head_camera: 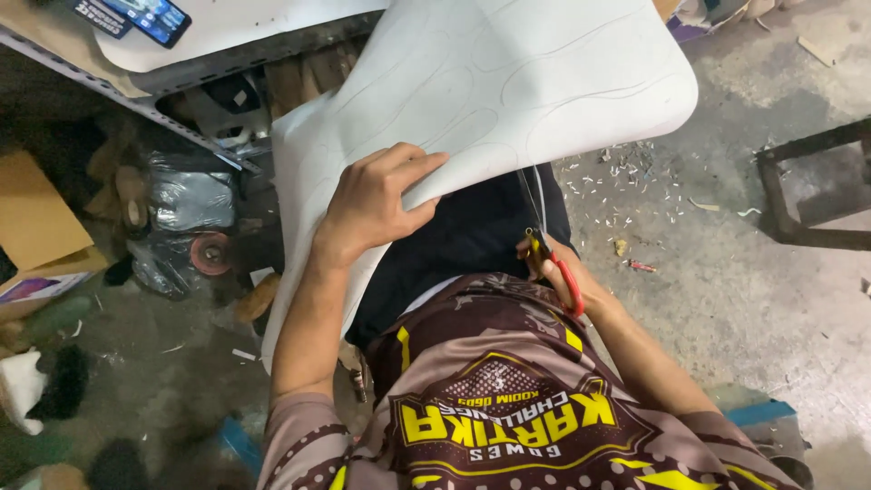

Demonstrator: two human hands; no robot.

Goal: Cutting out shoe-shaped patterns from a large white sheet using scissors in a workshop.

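A large white flexible sheet point(508, 82) with curved outlines drawn on it lies bent over my lap. My left hand point(376, 200) grips its near edge, thumb under and fingers on top. My right hand point(567, 272) holds red-handled scissors point(549, 240), the dark blades pointing up into the sheet's lower edge. Most of my right hand is hidden behind the handles and my shirt.
Small white offcuts point(626, 177) litter the concrete floor at right, beside a dark metal frame point(807, 195). A metal shelf rail point(118, 95), wrapped bundles point(186, 195) and cardboard point(32, 213) crowd the left. A phone point(145, 16) lies at top left.
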